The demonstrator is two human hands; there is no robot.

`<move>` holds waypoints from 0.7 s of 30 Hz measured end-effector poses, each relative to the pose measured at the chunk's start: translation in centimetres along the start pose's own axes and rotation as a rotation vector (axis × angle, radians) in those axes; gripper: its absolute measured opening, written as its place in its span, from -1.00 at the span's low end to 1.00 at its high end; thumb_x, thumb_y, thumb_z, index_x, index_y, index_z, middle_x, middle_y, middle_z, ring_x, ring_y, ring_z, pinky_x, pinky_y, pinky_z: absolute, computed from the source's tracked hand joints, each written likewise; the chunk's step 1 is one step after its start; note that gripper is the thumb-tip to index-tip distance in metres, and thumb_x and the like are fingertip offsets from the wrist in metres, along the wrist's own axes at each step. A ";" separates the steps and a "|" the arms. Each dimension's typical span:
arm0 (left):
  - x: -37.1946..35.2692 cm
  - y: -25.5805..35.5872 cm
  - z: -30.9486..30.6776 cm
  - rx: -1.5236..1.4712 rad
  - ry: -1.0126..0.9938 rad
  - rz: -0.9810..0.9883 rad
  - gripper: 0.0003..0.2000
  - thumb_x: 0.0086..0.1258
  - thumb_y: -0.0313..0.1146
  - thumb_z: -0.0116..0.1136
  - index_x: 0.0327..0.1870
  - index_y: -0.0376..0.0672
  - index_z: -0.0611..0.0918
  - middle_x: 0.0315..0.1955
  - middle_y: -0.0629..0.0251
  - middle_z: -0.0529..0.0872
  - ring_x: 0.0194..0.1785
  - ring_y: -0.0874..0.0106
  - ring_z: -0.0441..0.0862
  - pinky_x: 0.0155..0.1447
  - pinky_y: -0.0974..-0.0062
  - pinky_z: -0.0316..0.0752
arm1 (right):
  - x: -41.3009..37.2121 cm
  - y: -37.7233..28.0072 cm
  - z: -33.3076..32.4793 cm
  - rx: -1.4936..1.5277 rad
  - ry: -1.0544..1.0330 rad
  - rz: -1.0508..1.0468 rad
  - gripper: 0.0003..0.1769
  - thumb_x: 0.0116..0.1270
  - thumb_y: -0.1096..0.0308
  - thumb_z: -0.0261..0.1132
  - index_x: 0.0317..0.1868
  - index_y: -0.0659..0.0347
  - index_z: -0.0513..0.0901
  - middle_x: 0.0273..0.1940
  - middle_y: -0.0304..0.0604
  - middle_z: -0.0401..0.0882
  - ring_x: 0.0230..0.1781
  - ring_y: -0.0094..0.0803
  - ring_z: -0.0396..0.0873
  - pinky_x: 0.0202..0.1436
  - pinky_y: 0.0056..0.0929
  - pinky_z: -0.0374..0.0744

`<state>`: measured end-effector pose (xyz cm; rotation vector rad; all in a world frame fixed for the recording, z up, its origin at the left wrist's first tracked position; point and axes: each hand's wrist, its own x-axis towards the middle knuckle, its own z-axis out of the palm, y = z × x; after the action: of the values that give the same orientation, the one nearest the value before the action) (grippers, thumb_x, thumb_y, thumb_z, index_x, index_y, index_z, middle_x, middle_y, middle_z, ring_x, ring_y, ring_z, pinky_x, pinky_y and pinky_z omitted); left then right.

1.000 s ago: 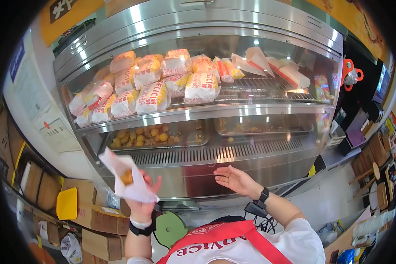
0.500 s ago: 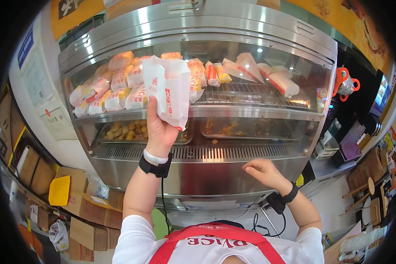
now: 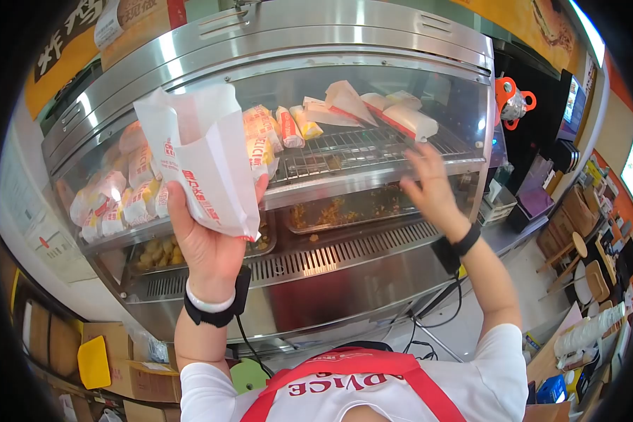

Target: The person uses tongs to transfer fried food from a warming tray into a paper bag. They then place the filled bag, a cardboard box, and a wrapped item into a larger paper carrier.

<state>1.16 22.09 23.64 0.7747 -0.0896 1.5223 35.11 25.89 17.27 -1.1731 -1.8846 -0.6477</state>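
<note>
My left hand [image 3: 214, 257] grips a white paper bag [image 3: 214, 172] with red print, its mouth upward and spread open. The bag is held in front of the glass of a heated display cabinet [image 3: 316, 306]. My right hand [image 3: 431, 186] is raised at the cabinet's right half, fingers apart and slightly blurred, with nothing in it. Its fingertips overlap the end of a white paper-wrapped roll [image 3: 411, 122] on the upper wire rack [image 3: 330, 156]. Left of that roll lies an open paper sleeve [image 3: 348, 102].
Wrapped burgers [image 3: 102, 197] are piled at the upper shelf's left. Below are a tray of round yellow-brown pieces [image 3: 158, 254] and a tray of crumbs [image 3: 352, 211]. Cardboard boxes [image 3: 151, 383] stand at lower left. A black cable [image 3: 253, 352] hangs from my left wrist.
My right hand has risen from low by the cabinet front to the rack's right side, its fingers spreading. The bag has come closer and moved left in view as the camera turned.
</note>
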 end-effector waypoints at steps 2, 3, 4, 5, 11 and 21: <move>-0.1 0.3 1.2 0.002 0.018 -0.013 -0.36 0.11 -0.03 0.22 0.23 0.09 0.27 0.16 0.27 0.35 0.30 0.01 0.06 0.34 -0.12 -0.08 | 2.3 3.4 1.2 -0.039 0.109 0.134 -0.42 0.07 0.22 0.28 0.10 0.23 0.37 0.17 0.11 0.22 0.20 0.07 0.15 0.24 -0.09 0.18; -0.2 0.4 1.7 0.003 0.040 -0.023 -0.36 0.12 -0.03 0.22 0.23 0.09 0.27 0.18 0.29 0.33 0.30 0.00 0.05 0.34 -0.13 -0.09 | 3.4 5.2 1.7 -0.078 0.112 0.228 -0.40 0.06 0.18 0.29 0.11 0.22 0.37 0.17 0.11 0.22 0.19 0.10 0.15 0.23 -0.08 0.19; -0.1 0.5 2.1 0.001 0.039 -0.020 -0.36 0.12 -0.03 0.22 0.23 0.09 0.27 0.18 0.29 0.33 0.30 0.00 0.05 0.34 -0.13 -0.09 | 4.5 6.5 1.9 -0.079 0.113 0.225 -0.40 0.06 0.18 0.29 0.11 0.22 0.37 0.17 0.11 0.22 0.19 0.10 0.15 0.23 -0.08 0.19; -0.1 0.6 2.4 0.041 0.042 -0.008 -0.37 0.12 -0.04 0.22 0.23 0.08 0.27 0.19 0.31 0.31 0.30 -0.01 0.04 0.33 -0.14 -0.09 | 5.3 7.7 2.1 -0.130 0.002 0.330 -0.33 0.02 0.11 0.31 0.13 0.21 0.36 0.16 0.11 0.23 0.18 0.12 0.16 0.21 -0.08 0.22; -0.8 0.7 4.5 0.117 0.021 0.097 -0.42 0.15 -0.05 0.19 0.19 0.04 0.32 0.15 0.34 0.34 0.28 0.02 0.07 0.30 -0.15 -0.02 | 9.2 10.6 2.8 -0.196 -0.413 0.433 -0.10 -0.17 -0.11 0.36 0.20 0.11 0.30 0.17 0.14 0.23 0.15 0.18 0.20 0.17 -0.10 0.28; -0.4 -0.3 7.8 0.259 0.146 0.226 -0.51 0.27 -0.06 0.05 0.15 -0.11 0.36 0.05 0.30 0.48 0.07 0.34 0.46 0.07 0.11 0.42 | 9.7 11.4 1.8 -0.040 -0.603 0.534 -0.07 -0.13 -0.12 0.32 0.26 0.09 0.22 0.13 0.17 0.31 0.13 0.07 0.31 0.17 -0.19 0.33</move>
<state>4.57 17.94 29.25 0.8774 0.1357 1.8244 42.30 36.94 24.48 -1.9582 -1.8884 -0.0265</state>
